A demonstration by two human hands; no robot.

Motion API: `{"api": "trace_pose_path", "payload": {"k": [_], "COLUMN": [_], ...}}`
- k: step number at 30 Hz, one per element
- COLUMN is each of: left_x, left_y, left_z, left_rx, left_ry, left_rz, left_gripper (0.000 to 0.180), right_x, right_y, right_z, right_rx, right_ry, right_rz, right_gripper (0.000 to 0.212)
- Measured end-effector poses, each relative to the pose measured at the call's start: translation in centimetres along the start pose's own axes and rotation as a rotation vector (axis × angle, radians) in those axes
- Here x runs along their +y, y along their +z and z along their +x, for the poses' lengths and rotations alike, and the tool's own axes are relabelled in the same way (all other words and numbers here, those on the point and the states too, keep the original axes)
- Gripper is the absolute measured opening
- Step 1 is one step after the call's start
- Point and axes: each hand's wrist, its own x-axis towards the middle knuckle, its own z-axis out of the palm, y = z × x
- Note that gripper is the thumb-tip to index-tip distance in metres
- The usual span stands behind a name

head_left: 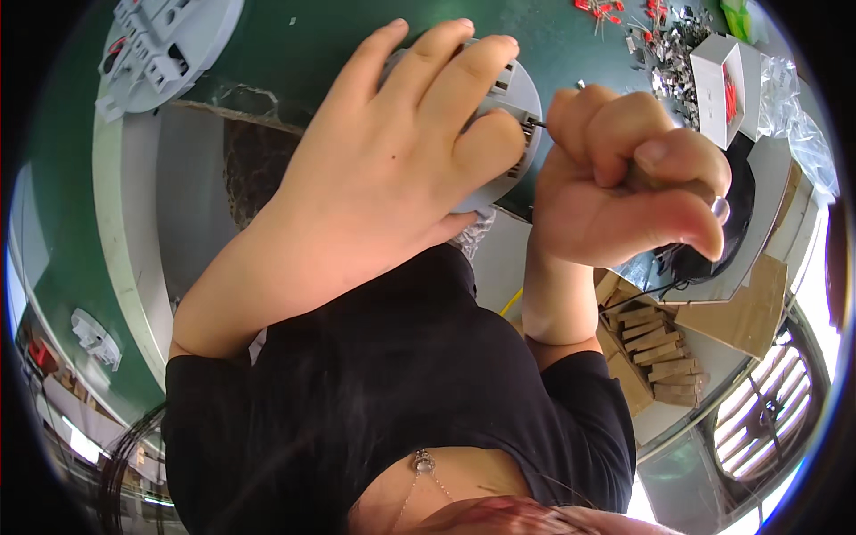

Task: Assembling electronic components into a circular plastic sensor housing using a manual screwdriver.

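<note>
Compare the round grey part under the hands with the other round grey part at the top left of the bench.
The grey disc in hand is mostly covered by the left hand, while the right hand pokes a thin tool at its edge. The spare grey disc lies untouched, its full face and pale blocks showing. Both are round, grey, and on the green bench.
</note>
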Motion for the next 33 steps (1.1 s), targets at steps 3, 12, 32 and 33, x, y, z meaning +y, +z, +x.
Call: {"api": "trace_pose_path", "payload": {"k": [3,12,32,33], "left_x": [-0.2,1.4,-0.4,-0.4], "left_y": [0.0,0.6,1.3,1.4], "left_z": [0.2,0.4,0.8,1.0], "left_rx": [0.020,0.108,0.159,0.164], "left_ry": [0.016,0.089,0.120,0.121], "left_rz": [0.028,0.250,0.301,0.306], "left_gripper": [0.071,0.032,0.020,0.020], "right_x": [-0.3,-1.2,0.2,0.3], "right_y": [-0.4,0.8,-0.5,-0.8], "right_z": [0.0,-1.9,-1.2,-1.1], "right_rx": [0.000,0.006,-0.085,-0.116], "right_ry": [-0.049,-0.191,-0.388,-0.431], "right_rz": [-0.055,-0.152,-0.040,-0.096], "right_gripper": [0.062,0.060,0.048,0.046]}}
